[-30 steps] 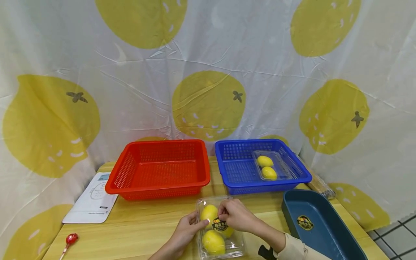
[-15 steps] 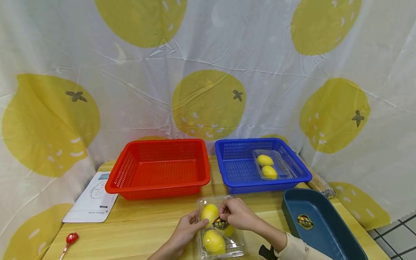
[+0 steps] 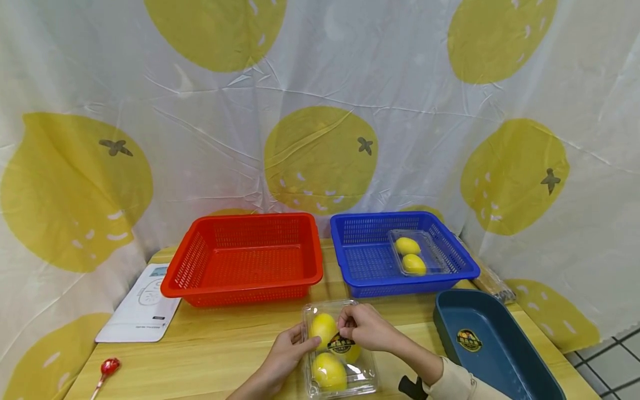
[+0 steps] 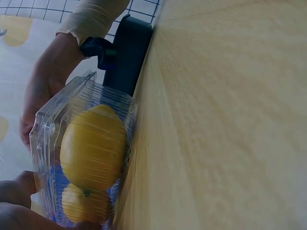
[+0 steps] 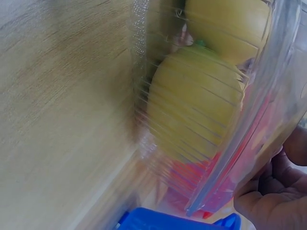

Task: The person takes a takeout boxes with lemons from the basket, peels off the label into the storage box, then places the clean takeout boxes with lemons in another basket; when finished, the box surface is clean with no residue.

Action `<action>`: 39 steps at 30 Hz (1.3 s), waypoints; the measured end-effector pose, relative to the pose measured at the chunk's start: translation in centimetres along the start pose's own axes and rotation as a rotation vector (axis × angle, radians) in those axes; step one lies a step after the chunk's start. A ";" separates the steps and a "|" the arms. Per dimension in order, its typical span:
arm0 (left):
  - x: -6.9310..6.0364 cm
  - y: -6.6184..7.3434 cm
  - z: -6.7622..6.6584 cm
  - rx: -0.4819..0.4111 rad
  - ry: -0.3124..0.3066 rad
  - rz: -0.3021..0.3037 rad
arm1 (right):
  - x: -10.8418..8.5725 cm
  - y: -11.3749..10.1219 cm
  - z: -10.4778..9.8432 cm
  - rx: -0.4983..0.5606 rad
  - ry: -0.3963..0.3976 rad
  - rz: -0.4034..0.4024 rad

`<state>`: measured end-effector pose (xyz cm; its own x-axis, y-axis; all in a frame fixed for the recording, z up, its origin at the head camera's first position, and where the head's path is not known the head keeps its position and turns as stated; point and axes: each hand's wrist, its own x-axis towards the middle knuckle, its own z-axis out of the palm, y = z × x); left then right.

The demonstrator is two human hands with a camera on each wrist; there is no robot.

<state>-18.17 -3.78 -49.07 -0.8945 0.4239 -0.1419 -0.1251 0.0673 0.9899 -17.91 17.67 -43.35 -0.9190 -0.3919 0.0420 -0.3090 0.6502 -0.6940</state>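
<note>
A clear plastic clamshell box [image 3: 364, 378] with several lemons [image 3: 329, 372] in it lies on the wooden table, lid down. My left hand [image 3: 287, 355] grips its left side, thumb on top of the lid. Above the lid, the fingers of my right hand [image 3: 366, 328] pinch the upper edge of a black and gold oval sticker [image 3: 342, 344], which is bent up there. In the left wrist view, the box [image 4: 48, 129] shows from its side, with a lemon [image 4: 93, 148] behind the ribbed wall. The right wrist view shows my right hand [image 5: 273, 191] beside the lid.
Behind the box stand a red basket [image 3: 240, 290] and a blue basket [image 3: 360, 288]; the blue one holds another box of lemons [image 3: 414, 255]. A dark teal tray [image 3: 500, 339] with a sticker is at right. At left lie a white scale [image 3: 140, 311] and a red lollipop [image 3: 110, 366].
My right hand has shifted very slightly up and right, and the sticker's upper edge looks a little more bent up. The left hand and the box stay in place.
</note>
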 end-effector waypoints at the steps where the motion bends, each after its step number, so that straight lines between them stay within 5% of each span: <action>1: 0.0 0.0 0.0 0.001 0.001 -0.002 | 0.0 0.0 0.0 0.001 -0.002 0.001; 39: 0.1 -0.1 -0.1 0.005 -0.010 -0.019 | -0.6 1.2 -0.3 0.279 -0.026 0.002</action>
<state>-18.31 -3.79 -49.16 -0.8877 0.4316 -0.1605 -0.1396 0.0799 0.9870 -17.82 18.85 -43.98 -0.9117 -0.4100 0.0249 -0.2250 0.4478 -0.8654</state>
